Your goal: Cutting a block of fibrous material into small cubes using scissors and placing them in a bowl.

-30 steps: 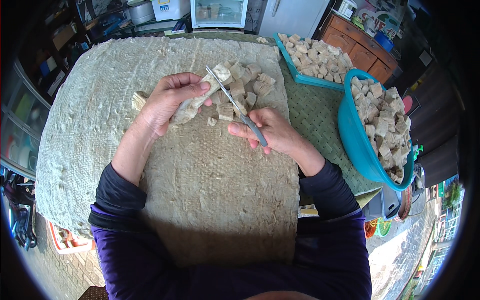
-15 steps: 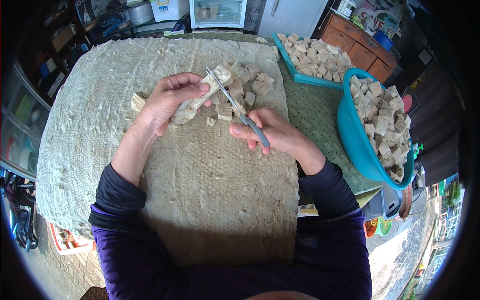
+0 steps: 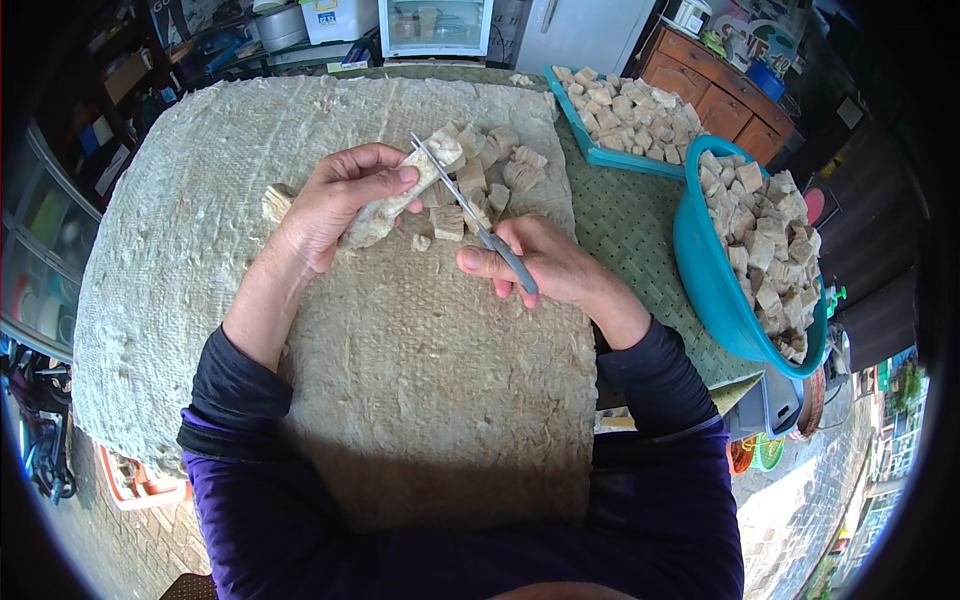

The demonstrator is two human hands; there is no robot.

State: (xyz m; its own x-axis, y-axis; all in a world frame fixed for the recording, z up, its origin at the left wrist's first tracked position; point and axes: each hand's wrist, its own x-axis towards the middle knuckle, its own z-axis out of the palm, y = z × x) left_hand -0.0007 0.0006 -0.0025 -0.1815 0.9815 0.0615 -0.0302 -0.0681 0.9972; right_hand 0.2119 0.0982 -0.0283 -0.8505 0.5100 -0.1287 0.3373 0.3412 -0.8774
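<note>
Between the thumb and fingers of my left hand [image 3: 345, 195] is a pale, fibrous strip [image 3: 385, 212], held slanting up to the right. My right hand [image 3: 535, 258] grips a pair of scissors [image 3: 500, 250] with grey handles. Their blades lie across the strip near its upper end, just past my left thumb. Several beige fibrous chunks [image 3: 450, 222] are piled beside and beyond the blades. One more piece [image 3: 277, 203] lies left of my left wrist. Everything rests on a thick, pale mat of rough fibre [image 3: 430, 370].
A turquoise basin [image 3: 705, 285] heaped with similar chunks stands on the right. Behind it sits a turquoise tray [image 3: 620, 158], also full of chunks. Both are on a green woven-patterned tabletop [image 3: 630, 225]. Farther back are a wooden cabinet [image 3: 700, 90] and a small glass-fronted cooler [image 3: 437, 28].
</note>
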